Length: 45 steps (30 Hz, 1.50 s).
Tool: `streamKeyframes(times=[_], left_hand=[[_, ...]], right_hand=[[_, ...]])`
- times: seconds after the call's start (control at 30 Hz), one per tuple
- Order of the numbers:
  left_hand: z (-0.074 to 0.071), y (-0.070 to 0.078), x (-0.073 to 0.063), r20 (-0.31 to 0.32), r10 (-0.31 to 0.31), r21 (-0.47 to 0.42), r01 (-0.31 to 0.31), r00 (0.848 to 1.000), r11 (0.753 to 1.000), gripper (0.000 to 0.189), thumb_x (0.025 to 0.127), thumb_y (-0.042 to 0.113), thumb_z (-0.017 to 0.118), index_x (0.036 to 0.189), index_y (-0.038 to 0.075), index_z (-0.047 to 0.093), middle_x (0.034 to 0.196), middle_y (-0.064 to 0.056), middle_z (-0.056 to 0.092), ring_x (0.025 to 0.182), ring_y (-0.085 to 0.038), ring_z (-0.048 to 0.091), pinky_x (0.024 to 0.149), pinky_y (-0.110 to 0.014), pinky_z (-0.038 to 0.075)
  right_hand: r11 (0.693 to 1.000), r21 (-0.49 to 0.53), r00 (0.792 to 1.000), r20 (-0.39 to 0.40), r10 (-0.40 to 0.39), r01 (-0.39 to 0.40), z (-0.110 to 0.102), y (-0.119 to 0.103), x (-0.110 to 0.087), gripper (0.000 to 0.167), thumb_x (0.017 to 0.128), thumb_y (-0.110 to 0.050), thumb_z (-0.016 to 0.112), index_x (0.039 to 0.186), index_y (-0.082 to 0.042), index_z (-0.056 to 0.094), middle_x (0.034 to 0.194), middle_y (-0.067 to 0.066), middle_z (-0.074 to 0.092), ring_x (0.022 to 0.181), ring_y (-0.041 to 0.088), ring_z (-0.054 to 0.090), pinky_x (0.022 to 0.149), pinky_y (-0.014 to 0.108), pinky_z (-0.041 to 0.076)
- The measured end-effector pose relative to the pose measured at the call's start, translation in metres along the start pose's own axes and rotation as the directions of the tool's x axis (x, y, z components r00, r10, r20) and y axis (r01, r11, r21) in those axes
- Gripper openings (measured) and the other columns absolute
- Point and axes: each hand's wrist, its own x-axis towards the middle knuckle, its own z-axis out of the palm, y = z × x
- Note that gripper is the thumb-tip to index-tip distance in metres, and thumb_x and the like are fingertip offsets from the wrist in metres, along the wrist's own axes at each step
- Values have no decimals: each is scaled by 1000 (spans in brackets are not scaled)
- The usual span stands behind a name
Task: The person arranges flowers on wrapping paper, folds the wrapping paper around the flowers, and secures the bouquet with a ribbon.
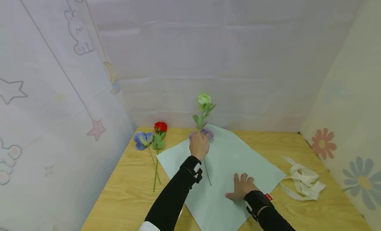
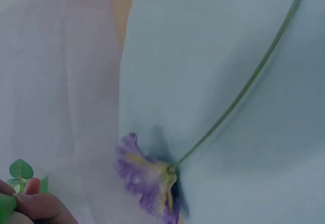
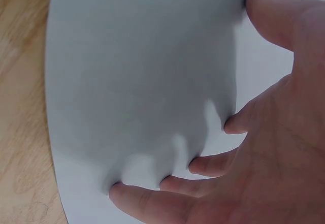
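Observation:
My left hand (image 1: pixel 199 146) grips the stem of a pale green artificial rose (image 1: pixel 204 99), its bloom upright toward the back wall. In the left wrist view the fingertips (image 2: pixel 43 206) pinch something green at the lower left corner. Beneath that hand, a purple artificial flower (image 2: pixel 147 178) lies on a pale blue sheet of wrapping paper (image 1: pixel 220 207), its thin stem running toward the front. My right hand (image 1: pixel 241 188) rests on the paper's right part with fingers spread; in the right wrist view its fingertips (image 3: pixel 122 191) touch the sheet.
To the left on the wooden table (image 1: pixel 119 198) lie a red rose (image 1: pixel 160 126) and a blue flower (image 1: pixel 143 139), their stems crossing. A loose heap of white ribbon (image 1: pixel 305 178) sits at the right, close to the paper's corner. Patterned sheets wall in the back and both sides.

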Motion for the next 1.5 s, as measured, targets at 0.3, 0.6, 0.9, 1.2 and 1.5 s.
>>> streamKeyframes(times=[0.3, 0.6, 0.9, 1.2, 1.5], left_hand=[[54, -42, -41, 96, 1, 125, -13, 995, 992, 22, 100, 9, 49, 106, -2, 68, 94, -16, 62, 69, -34, 61, 60, -47, 51], [68, -70, -57, 86, 35, 253, -56, 996, 966, 9, 90, 4, 67, 83, 6, 63, 68, -11, 58, 57, -29, 59, 52, -44, 49], [72, -71, -57, 138, 87, 360, -132, 987, 924, 11, 89, 12, 78, 87, 3, 72, 77, -11, 62, 69, -30, 65, 58, -43, 55], [70, -63, -48, 131, 133, 241, -162, 982, 957, 28, 91, 17, 78, 70, 7, 64, 67, -8, 59, 59, -25, 62, 51, -36, 50], [34, -58, -21, 92, 156, 247, -174, 984, 953, 24, 95, 23, 73, 95, 0, 72, 85, -12, 64, 74, -27, 64, 64, -39, 54]], right_hand=[[999, -3, 998, 28, 54, -54, 7, -16, -5, 102, 79, -60, 79, 147, 7, 43, 141, 41, 37, 123, 60, 39, 83, 64, 52], [998, 23, 998, 39, 49, -50, 12, -22, -5, 102, 80, -60, 79, 147, 7, 42, 142, 40, 35, 124, 62, 36, 82, 71, 49], [998, 22, 997, 35, 66, -67, 8, -24, -4, 100, 80, -59, 80, 147, 6, 43, 143, 38, 36, 124, 60, 37, 81, 71, 49], [995, 30, 994, 48, 98, -99, 2, -18, -2, 102, 79, -59, 80, 148, 5, 42, 144, 40, 34, 126, 60, 36, 83, 73, 48], [997, 48, 998, 32, 61, -62, 0, -4, 0, 101, 81, -58, 79, 149, 6, 40, 142, 42, 33, 124, 62, 36, 82, 70, 49]])
